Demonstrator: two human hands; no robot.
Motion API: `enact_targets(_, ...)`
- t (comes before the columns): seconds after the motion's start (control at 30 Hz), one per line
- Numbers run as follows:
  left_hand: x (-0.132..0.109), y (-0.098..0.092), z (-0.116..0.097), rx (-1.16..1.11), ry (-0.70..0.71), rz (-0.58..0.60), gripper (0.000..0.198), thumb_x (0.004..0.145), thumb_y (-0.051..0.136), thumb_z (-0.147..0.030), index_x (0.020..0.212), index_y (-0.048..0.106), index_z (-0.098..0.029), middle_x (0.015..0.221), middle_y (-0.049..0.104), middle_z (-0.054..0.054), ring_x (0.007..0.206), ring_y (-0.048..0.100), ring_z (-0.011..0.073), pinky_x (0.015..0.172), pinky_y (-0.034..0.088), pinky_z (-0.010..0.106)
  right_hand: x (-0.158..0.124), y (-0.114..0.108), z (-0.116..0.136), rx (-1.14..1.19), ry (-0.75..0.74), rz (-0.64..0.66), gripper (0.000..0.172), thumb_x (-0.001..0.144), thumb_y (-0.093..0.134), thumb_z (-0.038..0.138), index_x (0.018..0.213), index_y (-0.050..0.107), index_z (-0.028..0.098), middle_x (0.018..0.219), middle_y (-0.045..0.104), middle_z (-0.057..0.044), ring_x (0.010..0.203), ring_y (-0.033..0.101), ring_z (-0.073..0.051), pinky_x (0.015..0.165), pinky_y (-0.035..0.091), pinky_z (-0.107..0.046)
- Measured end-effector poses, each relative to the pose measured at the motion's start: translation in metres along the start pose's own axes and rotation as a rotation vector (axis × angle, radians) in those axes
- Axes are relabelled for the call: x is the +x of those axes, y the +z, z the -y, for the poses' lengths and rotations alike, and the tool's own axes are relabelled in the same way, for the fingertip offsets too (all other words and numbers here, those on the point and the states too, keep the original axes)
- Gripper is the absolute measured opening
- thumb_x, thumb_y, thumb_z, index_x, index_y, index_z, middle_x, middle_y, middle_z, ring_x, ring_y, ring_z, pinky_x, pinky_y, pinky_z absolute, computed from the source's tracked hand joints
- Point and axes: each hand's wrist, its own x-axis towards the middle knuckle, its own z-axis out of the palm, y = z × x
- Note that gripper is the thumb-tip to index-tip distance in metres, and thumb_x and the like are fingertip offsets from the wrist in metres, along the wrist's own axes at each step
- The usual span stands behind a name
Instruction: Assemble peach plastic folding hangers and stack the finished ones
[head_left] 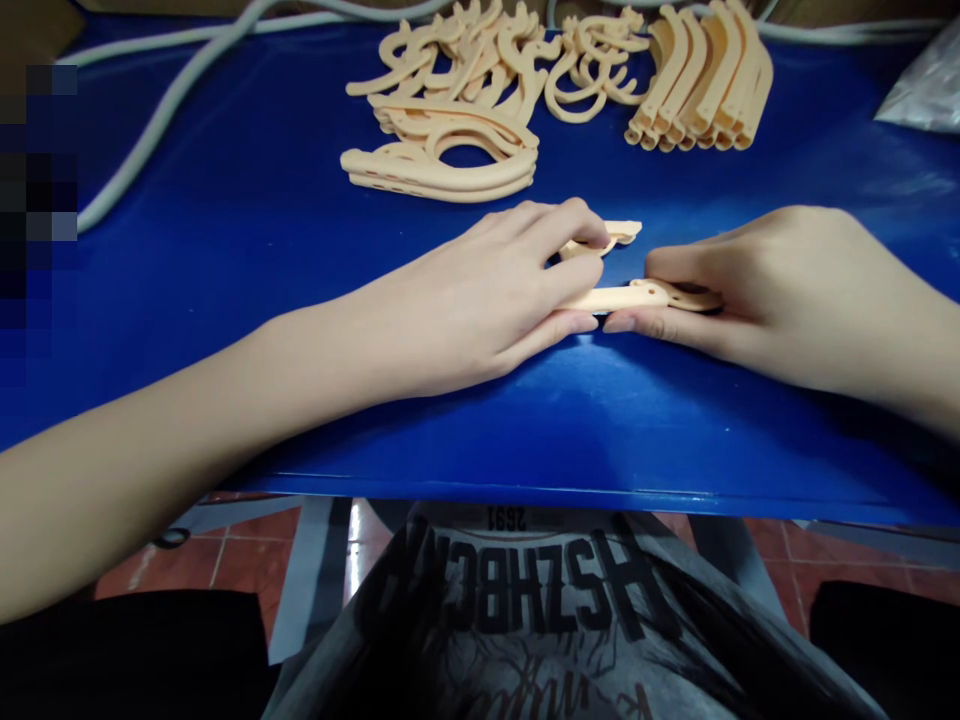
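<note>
My left hand (495, 295) and my right hand (757, 290) meet over a beige plastic piece (637, 296) lying on the blue table (225, 260). The left fingers press down on its left end and cover a second curved beige part (619, 234) behind it. The right thumb and fingers pinch the piece's right end against the table. Both hands are closed on it.
Farther back lie a loose pile of curved beige plastic parts (450, 150), some hook-shaped ones (592, 70) and a neat row of stacked parts (705, 85). A grey cable (165, 110) runs along the back left. A clear plastic bag (926, 90) sits at the right edge.
</note>
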Motion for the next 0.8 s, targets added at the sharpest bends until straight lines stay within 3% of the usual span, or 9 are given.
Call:
enact_targets(0.53,0.0001,-0.0001,-0.0003,-0.008,-0.004,0.012,0.036,0.117,0.047,-0.041,0.131,0.072,-0.02,0.173,0.055,0.018,0.159,0.054,0.0442,0.136,0.044,0.066,0.0009,-0.006,0.0059,-0.079,0.101,0.107,0.071,0.108,0.04,0.09,0.074,0.044,0.028,0.059,0.047,0.0,0.055,0.036,-0.019,0.064,0.027,-0.038)
enact_targets(0.67,-0.0011,-0.001,-0.0009,0.033,0.005,0.015,0.035,0.116,0.045,-0.038,0.132,0.07,-0.018,0.173,0.055,0.019,0.157,0.056,0.044,0.133,0.048,0.065,-0.002,-0.0057,0.005,-0.066,0.023,0.031,0.07,0.108,0.039,0.09,0.075,0.045,0.028,0.058,0.048,0.0,0.052,0.035,-0.019,0.062,0.027,-0.039)
enact_targets(0.8,-0.0006,-0.0012,-0.0017,0.044,0.01,0.01,0.035,0.116,0.045,-0.04,0.129,0.07,-0.018,0.171,0.056,0.02,0.155,0.058,0.0448,0.131,0.049,0.066,-0.0035,-0.0055,0.0059,-0.079,-0.01,0.005,0.059,0.111,0.049,0.077,0.077,0.046,0.028,0.058,0.05,0.001,0.05,0.035,-0.018,0.059,0.026,-0.038)
